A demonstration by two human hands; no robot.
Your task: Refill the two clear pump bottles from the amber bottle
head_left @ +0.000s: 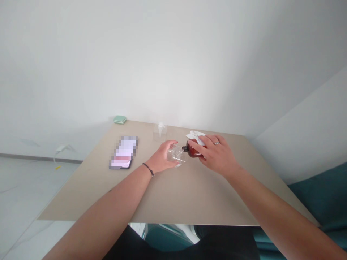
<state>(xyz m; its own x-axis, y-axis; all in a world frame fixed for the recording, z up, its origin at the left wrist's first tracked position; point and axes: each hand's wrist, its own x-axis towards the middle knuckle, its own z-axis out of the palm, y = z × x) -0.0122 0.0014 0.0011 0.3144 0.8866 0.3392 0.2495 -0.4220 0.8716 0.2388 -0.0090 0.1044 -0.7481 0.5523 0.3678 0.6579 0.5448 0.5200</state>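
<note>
Head view, left hand (160,157) grasping a clear plastic bottle (175,154), right hand (217,155) closed around a brown bottle (194,150) lying sideways, its cap just beside the clear bottle, both over a beige table (168,202), blurred phone (123,153) on the table

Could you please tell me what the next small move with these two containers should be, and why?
I would probably check the black tip of the amber glass bottle first. The right hand holds that bottle on its side, pointing at the clear plastic container in the left hand, and I cannot tell whether the tip is a cap.
</note>
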